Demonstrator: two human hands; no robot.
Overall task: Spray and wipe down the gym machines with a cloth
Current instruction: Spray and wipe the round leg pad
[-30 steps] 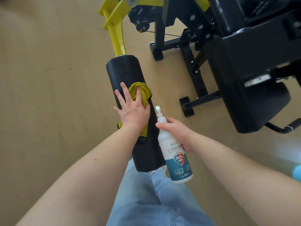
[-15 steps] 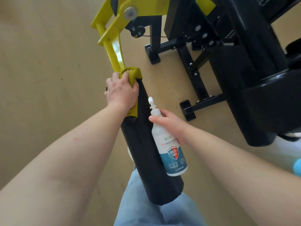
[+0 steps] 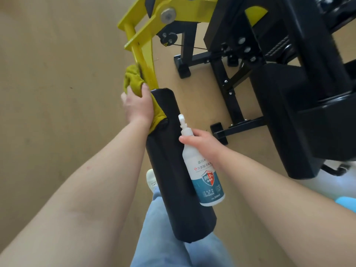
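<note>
Both hands are busy. The left hand [image 3: 137, 106] clutches a mustard-yellow cloth [image 3: 133, 79], bunched and fuzzy, pressed against the yellow steel arm [image 3: 143, 54] just above the black roller pad [image 3: 179, 166]; a loose end of it drapes over the pad's top edge. The right hand [image 3: 202, 143] grips a white spray bottle [image 3: 204, 176] by the neck, nozzle up, just beside the pad. It has a teal band and a red 99.9% shield.

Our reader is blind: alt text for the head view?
The left hand grips a yellow cloth against the machine's yellow bar, above a black roller pad. The right hand holds a spray bottle beside the pad.
</note>
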